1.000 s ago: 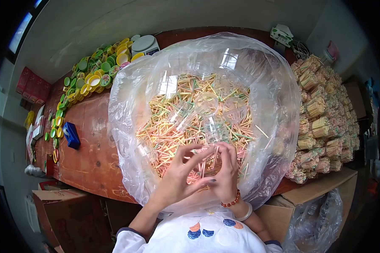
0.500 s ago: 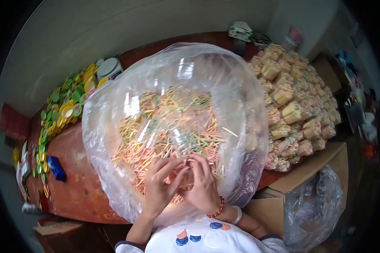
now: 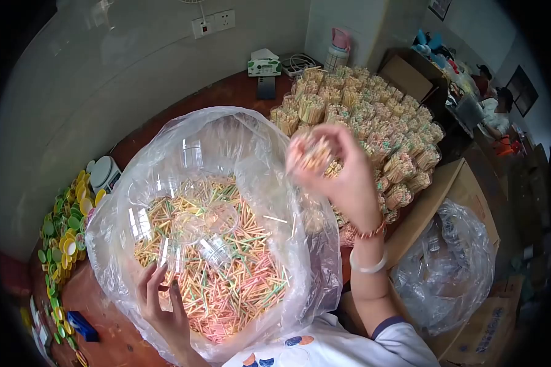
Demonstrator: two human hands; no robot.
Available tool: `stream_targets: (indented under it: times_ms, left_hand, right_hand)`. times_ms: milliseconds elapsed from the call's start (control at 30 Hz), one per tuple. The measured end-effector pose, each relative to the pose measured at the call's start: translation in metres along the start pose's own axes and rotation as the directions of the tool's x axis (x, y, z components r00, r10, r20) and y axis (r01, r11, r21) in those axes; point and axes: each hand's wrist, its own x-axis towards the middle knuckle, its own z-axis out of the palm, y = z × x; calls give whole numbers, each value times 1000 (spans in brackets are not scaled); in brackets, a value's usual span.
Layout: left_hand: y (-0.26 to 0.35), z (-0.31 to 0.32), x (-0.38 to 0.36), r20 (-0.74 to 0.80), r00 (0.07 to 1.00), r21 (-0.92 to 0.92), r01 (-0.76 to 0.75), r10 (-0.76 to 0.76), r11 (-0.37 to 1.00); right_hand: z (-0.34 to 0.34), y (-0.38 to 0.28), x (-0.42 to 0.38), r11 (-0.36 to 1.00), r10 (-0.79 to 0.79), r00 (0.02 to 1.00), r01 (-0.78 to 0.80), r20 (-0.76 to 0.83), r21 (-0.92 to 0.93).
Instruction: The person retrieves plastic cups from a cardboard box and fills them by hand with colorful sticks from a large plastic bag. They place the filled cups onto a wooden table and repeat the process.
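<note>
My right hand [image 3: 352, 177] is raised at the right side of the big clear plastic bag [image 3: 116, 238], its fingers wrapped round a clear jar packed with short coloured sticks [image 3: 313, 154]; motion blurs it a little. Low on the left, my left hand [image 3: 165, 309] has its fingers apart over the bag's near-left part, fingertips close to a clear jar [image 3: 172, 252] lying inside. Loose pink, yellow and green sticks [image 3: 226, 300] fill the bag, and another clear jar [image 3: 215, 251] lies on top of them.
Many bundles of sticks [image 3: 373, 122] are massed at the back right. Yellow and green lids [image 3: 73, 214], a white scale [image 3: 104, 174] and a blue object [image 3: 81, 326] are on the left. A cardboard box [image 3: 471, 183] with plastic-wrapped jars stands right. A person [image 3: 498, 113] is far right.
My hands, together over the sticks before, have parted. My right hand has swung up and right with the filled jar; my left has moved left. The view has turned right.
</note>
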Motion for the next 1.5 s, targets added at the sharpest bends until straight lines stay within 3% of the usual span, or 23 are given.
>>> stream_targets:
  times_ms: [67,133,200,433,500,567,633,733,800,833,900,967,1033,1067,1100,1133,1167,1200,1233,1267,1333,1400,1500]
  left_hand:
    - [2,7,5,-11,999,-9,-50,50,999]
    - [0,5,6,-9,998,20,-67,67,998]
    - [1,3,8,-14,999,-9,-41,41,999]
    - [-9,1,12,134,989,-31,72,-68,997]
    - [1,9,24,246,969,-16,-14,18,1000]
    - [14,19,39,443,890,-34,-108,112,994]
    - [10,38,51,683,673,89,-462,284,882]
    - [-15,66,55,709,594,244,-712,380,658]
    - [-24,68,57,639,661,198,-636,394,745]
    - [-25,62,57,615,685,215,-622,390,753]
    - [-18,37,46,455,850,118,-351,263,929]
    - [-13,22,37,382,916,-239,-32,124,971]
    - [-16,17,15,444,895,-430,187,27,883]
    - [-13,8,10,506,862,-492,327,-41,807]
    - [-10,0,6,566,819,-540,457,-97,707]
    - [-29,-9,-3,635,772,-384,323,-6,865]
    - [-30,-9,-15,633,774,-382,330,-15,863]
    - [-28,-8,-29,692,720,-72,14,40,997]
    - [-28,-7,-39,765,642,217,-337,55,916]
    - [-31,4,-46,828,560,203,-342,25,918]
    - [-38,25,-41,832,548,230,-481,86,846]
    - [-52,48,-30,789,601,294,-554,130,779]
    - [-55,63,-12,711,657,168,-505,251,847]
  right_hand:
    - [-34,49,56,998,17,976,-31,-219,-61]
    - [-75,85,115,967,228,907,-254,-355,-28]
    - [-111,116,157,829,154,877,-365,-455,-423]
    - [-169,260,179,626,202,841,-506,-503,-594]
    - [-178,269,177,622,245,864,-489,-441,-612]
    - [-176,284,182,533,61,835,-490,-546,-689]
    - [-136,205,160,642,-271,847,-194,-457,-741]
    - [-55,71,110,814,-308,940,180,-149,-552]
    - [-10,13,69,891,-289,938,336,190,-306]
    - [9,-8,50,913,-290,875,374,387,-162]
    - [50,-28,11,891,-367,670,452,645,37]
    - [96,-40,-31,846,-533,619,415,577,336]
    - [139,-39,-76,853,-431,688,98,584,513]
    - [141,-39,-86,894,-272,656,-98,704,437]
    - [141,-35,-96,893,-274,648,-104,711,439]
    - [138,-29,-106,847,-153,745,-240,650,474]
    - [134,-21,-115,777,-11,811,-362,585,516]
    - [127,-12,-126,634,95,851,-452,516,628]
    - [124,-4,-140,548,210,871,-481,443,685]
    - [120,-1,-151,460,330,868,-492,372,739]
    - [116,6,-174,455,394,867,-473,306,755]
    - [122,31,-197,633,345,906,-417,244,652]
    - [124,23,-198,563,368,887,-452,280,692]
